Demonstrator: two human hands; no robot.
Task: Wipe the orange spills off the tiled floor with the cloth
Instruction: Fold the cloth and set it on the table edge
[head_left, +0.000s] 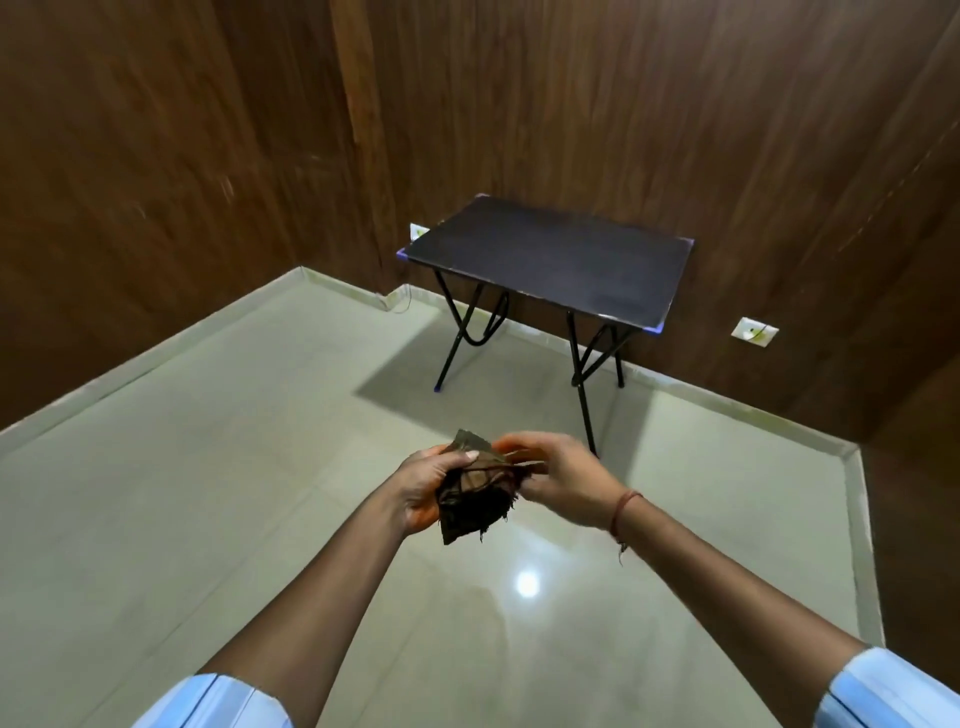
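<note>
A dark brown frayed cloth (475, 491) is bunched between both hands, held in the air above the pale tiled floor (208, 467). My left hand (423, 491) cups the cloth from the left, thumb on top. My right hand (563, 478) pinches its upper right edge with the fingertips. A red thread band circles the right wrist. No orange spill shows on the visible floor.
A small dark folding table (550, 260) with black metal legs stands against the wooden wall (675, 104) ahead. White wall sockets (754, 331) sit low on the wall at right and behind the table. A light reflection (527, 583) glares on the tiles below my hands.
</note>
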